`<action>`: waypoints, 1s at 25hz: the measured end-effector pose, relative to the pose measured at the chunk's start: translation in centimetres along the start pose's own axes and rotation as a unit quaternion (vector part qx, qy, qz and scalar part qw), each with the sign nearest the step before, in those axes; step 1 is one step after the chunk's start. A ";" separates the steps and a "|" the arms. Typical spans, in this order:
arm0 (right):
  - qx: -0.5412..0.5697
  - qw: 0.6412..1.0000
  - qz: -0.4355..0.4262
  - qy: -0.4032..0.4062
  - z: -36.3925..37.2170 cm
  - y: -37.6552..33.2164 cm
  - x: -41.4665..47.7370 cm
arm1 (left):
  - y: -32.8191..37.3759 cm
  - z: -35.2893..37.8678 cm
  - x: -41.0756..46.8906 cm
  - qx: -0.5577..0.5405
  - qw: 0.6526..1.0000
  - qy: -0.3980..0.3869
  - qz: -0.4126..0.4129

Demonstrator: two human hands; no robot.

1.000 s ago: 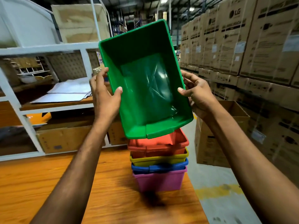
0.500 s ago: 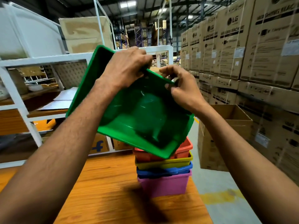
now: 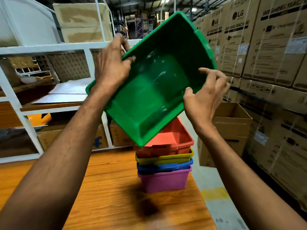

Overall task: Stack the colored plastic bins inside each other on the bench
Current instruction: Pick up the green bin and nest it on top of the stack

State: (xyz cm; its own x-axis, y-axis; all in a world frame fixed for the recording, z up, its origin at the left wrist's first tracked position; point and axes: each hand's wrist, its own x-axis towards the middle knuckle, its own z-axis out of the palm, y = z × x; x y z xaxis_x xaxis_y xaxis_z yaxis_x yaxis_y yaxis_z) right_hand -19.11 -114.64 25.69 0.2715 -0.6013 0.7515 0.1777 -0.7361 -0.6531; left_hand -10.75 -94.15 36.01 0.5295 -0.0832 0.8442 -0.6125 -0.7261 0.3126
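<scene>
I hold a green plastic bin (image 3: 154, 90) tilted in the air, its open side turned toward me, above a nested stack. My left hand (image 3: 111, 63) grips its upper left rim. My right hand (image 3: 204, 95) holds its right rim with thumb and fingers. Below it on the wooden bench (image 3: 108, 188), near the right edge, stand a red bin (image 3: 174, 140), a yellow bin (image 3: 166, 159), a blue bin (image 3: 164, 166) and a pink bin (image 3: 164, 180), nested one inside the other with pink at the bottom. The green bin's lowest corner hangs just over the red bin.
A white metal shelf rack (image 3: 21, 100) with paper sheets and cardboard boxes stands behind the bench. An open cardboard box (image 3: 229, 130) sits on the floor to the right. Tall stacks of cartons (image 3: 265, 47) line the right side of the aisle.
The green bin has been turned in my hands. My left hand stays on the upper rim, and my right hand has shifted from the top edge down to the right rim.
</scene>
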 end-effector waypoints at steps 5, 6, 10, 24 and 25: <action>0.227 0.933 0.194 -0.199 0.7 1.9 0.7 | -2.1 1.8 -1.4 -0.082 0.990 0.025 -0.115; 0.261 0.909 0.219 -0.239 0.8 1.9 1.0 | -2.7 2.3 -1.6 -0.112 0.981 0.023 -0.155; 0.246 0.918 0.188 -0.250 2.3 2.4 2.3 | -4.3 3.7 -2.8 -0.253 0.941 0.022 -0.224; 0.260 0.883 0.177 -0.347 3.6 5.6 4.8 | -7.6 5.1 -5.2 -0.454 0.817 -0.151 -0.322; 0.261 0.875 0.198 -0.357 3.8 5.8 4.9 | -7.9 5.3 -5.1 -0.445 0.814 -0.155 -0.339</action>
State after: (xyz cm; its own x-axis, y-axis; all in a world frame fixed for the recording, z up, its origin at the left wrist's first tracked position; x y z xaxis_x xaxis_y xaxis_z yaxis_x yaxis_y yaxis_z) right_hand -13.20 -120.64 25.22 0.8974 -0.2931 0.3298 0.2938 -0.1608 -0.9422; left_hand -5.55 -91.63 26.91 0.9611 -0.1383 0.2393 -0.2277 0.0946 0.9691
